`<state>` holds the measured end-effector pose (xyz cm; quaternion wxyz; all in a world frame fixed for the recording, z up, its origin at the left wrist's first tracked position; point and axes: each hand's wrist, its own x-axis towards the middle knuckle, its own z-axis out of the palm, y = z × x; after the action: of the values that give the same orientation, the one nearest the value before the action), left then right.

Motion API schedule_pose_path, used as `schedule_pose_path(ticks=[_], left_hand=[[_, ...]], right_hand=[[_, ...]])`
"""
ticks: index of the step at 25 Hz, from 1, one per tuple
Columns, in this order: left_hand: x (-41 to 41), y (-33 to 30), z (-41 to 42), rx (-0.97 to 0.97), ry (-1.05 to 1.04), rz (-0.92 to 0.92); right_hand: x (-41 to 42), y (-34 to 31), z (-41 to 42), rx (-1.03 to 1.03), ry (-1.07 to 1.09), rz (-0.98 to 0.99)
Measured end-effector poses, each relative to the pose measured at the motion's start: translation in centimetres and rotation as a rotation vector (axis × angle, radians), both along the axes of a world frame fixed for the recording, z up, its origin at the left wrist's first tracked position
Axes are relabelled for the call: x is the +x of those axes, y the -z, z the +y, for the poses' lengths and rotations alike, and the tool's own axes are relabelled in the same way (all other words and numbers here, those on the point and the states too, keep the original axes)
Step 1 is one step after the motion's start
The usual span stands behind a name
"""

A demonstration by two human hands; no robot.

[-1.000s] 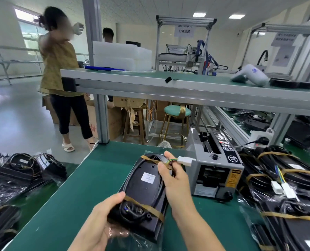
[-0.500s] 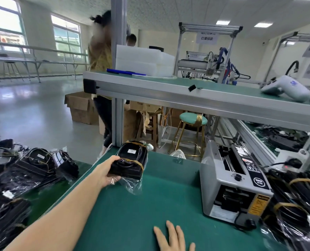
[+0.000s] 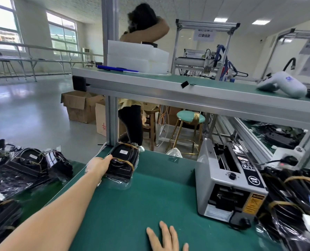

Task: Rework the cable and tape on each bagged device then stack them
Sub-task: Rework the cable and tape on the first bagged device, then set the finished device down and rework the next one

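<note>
Left of the tape dispenser [image 3: 228, 180], left hand [image 3: 99, 165] gripped one taped bagged device [image 3: 122, 161] at the bench's far edge; right hand [image 3: 166, 239] lay flat, released. Piles [image 3: 291, 200] right of dispenser seemingly awaited rework.

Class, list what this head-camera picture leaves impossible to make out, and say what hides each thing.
- Left hand: its fingertips are hidden behind the bagged device, so the grip is unclear.
- Right hand: the bottom edge cuts off its palm and wrist.
- Label on the device: too small to read.
- Tape dispenser: no tape end is discernible at its dark slot.
</note>
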<state>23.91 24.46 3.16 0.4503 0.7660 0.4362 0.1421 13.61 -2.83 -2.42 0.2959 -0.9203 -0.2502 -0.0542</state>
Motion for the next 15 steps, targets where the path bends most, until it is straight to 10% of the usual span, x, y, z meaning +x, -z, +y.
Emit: schedule_pose_path(ticks=[6,12,15], left_hand=[[-0.5,-0.9,-0.5,0.227,0.127,0.194],[-5.9,-0.5,-9.8,0.417,0.204,-0.066],[-10.2,1.3,-15.8,0.348,0.400,-0.081]], right_hand=[[-1.0,-0.7,-0.8,-0.094,0.059,-0.042],[-2.2,-5.0,-1.5,-0.420,-0.038,0.177],[-4.6,-8.1,-2.5,-0.237,0.042,0.188]])
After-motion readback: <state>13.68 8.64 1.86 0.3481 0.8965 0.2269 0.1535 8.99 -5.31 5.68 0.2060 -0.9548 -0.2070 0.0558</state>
